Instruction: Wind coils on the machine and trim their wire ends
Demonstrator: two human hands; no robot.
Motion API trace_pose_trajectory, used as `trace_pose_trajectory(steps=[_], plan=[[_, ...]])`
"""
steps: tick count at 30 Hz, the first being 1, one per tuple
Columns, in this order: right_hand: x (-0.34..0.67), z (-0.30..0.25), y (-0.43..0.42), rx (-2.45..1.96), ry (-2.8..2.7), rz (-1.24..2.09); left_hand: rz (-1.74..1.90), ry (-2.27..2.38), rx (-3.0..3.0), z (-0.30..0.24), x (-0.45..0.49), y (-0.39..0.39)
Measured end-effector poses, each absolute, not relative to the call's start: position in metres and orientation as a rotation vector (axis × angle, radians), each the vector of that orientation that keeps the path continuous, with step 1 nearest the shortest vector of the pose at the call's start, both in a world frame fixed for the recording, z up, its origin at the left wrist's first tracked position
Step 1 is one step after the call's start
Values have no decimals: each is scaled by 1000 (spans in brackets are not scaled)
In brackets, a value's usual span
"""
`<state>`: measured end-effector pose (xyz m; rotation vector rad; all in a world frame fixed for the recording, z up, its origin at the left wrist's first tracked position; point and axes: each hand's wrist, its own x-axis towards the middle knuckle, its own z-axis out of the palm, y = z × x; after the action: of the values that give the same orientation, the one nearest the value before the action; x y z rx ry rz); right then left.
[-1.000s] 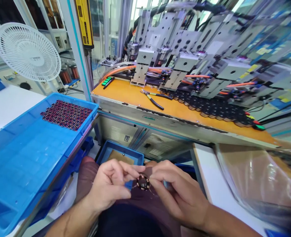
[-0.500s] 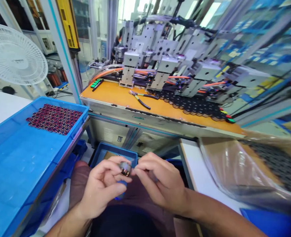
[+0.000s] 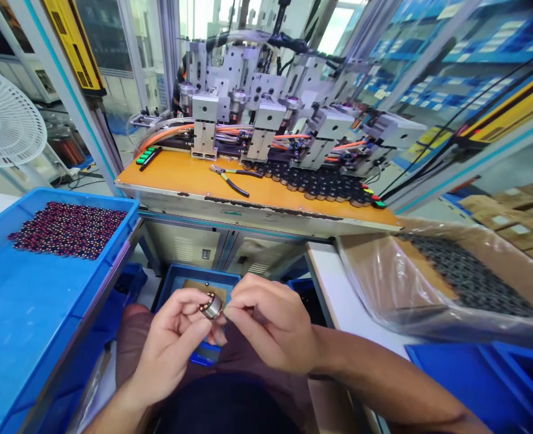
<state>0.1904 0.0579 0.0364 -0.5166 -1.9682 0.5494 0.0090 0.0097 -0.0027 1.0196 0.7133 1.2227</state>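
Since half a second ago the metal ring has turned to show more of its silver side, and the view's swung right. It's nearer us than the orange surface, held in the fingers of the left hand. Right hand is pinched right by its edge, maybe on a wire, can't tell. I'd guess it's wire fiddling, so next move wants a steady left hold. Pliers sit on that surface; blue tray is left of it.
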Motion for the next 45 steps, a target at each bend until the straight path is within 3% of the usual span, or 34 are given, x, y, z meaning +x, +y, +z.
trace_pose_trajectory(steps=[11,14,20,29,32,36,39,41,45], plan=[[183,35,53,-658,-1820,741,1621,916,1232,0,11,13],[180,37,48,-767,-1693,998,1624,947,1307,-3,8,15],[178,36,47,-912,-1334,1893,1534,796,1153,-14,2,17],[174,26,54,-734,-1399,2014,1495,731,1075,-23,0,16],[171,16,54,-645,-1503,1735,1496,701,961,-20,2,22],[174,2,64,-593,-1824,591,1588,1002,724,-21,2,30],[182,-6,76,-576,-1948,-132,1681,1392,995,-23,-1,22],[187,-8,82,-474,-1988,-360,1621,1468,1355,-20,1,11],[191,-10,80,-322,-2042,-503,1502,1418,1655,-3,8,3]])
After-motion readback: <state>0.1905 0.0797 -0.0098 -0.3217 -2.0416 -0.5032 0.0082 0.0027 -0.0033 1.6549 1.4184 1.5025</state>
